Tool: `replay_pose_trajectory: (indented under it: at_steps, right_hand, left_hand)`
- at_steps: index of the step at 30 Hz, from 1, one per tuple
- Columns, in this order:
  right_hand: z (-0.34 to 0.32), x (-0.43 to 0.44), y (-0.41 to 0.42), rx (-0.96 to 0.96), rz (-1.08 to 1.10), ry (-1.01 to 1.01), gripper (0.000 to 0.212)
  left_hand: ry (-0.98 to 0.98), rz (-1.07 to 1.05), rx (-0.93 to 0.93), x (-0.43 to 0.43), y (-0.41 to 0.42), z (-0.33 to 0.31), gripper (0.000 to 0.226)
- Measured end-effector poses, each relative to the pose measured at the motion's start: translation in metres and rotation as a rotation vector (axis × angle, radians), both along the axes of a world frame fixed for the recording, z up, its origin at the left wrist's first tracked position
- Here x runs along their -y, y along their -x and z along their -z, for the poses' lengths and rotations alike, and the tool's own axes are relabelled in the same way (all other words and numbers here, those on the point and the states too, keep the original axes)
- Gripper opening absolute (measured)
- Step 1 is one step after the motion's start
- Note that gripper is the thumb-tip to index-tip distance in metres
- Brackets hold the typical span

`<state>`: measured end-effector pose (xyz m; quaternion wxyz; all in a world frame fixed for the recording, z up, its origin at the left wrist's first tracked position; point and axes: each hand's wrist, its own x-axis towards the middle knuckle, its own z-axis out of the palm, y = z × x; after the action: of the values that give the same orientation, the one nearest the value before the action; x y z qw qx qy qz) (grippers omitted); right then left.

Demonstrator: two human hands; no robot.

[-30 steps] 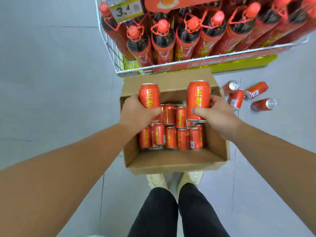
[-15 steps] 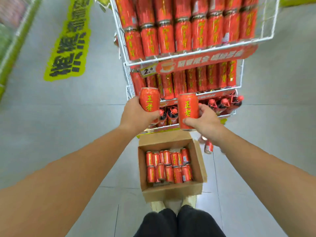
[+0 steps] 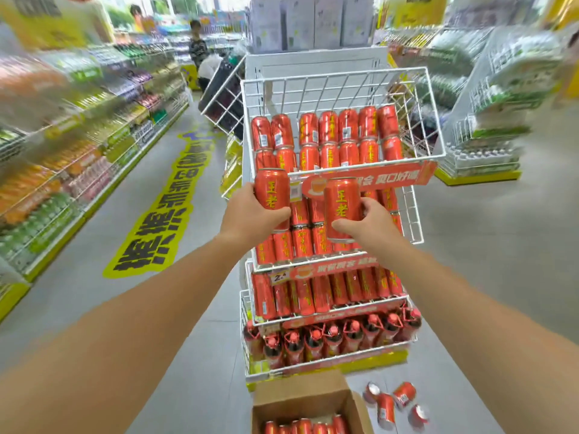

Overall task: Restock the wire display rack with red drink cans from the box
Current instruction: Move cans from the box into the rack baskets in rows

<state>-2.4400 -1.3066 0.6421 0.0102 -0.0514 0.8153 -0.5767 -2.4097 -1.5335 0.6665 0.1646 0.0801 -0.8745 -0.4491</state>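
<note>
Both hands have risen from low beside the rack to its upper tiers. At far left, a yellow floor sticker with black lettering (image 3: 163, 214) lies on grey tiles. The left hand (image 3: 250, 214) wraps an upright red drink can (image 3: 272, 189) at the front of the white wire display rack (image 3: 313, 79). The right hand (image 3: 372, 223) grips a second red can (image 3: 341, 208), slightly lower. Below, the open brown cardboard box (image 3: 300, 396) holds more cans; four loose red cans (image 3: 394, 402) lie just right of it.
</note>
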Motion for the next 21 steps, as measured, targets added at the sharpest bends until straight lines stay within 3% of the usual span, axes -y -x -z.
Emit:
replay_pose_trajectory:
  at_steps: [10, 15, 21]
  right_hand:
    - [-0.072, 0.000, 0.082, -0.073, -0.108, -0.001, 0.040]
    - [-0.087, -0.001, 0.160, -0.075, -0.208, -0.039, 0.033]
    - [-0.082, 0.015, 0.249, -0.018, -0.284, -0.126, 0.038]
  left_hand:
    - [0.045, -0.073, -0.046, -0.007, 0.079, -0.076, 0.033]
    - [0.023, -0.159, -0.012, -0.011, 0.138, -0.080, 0.047]
    - [0.033, -0.262, 0.090, -0.015, 0.200, -0.060, 0.031]
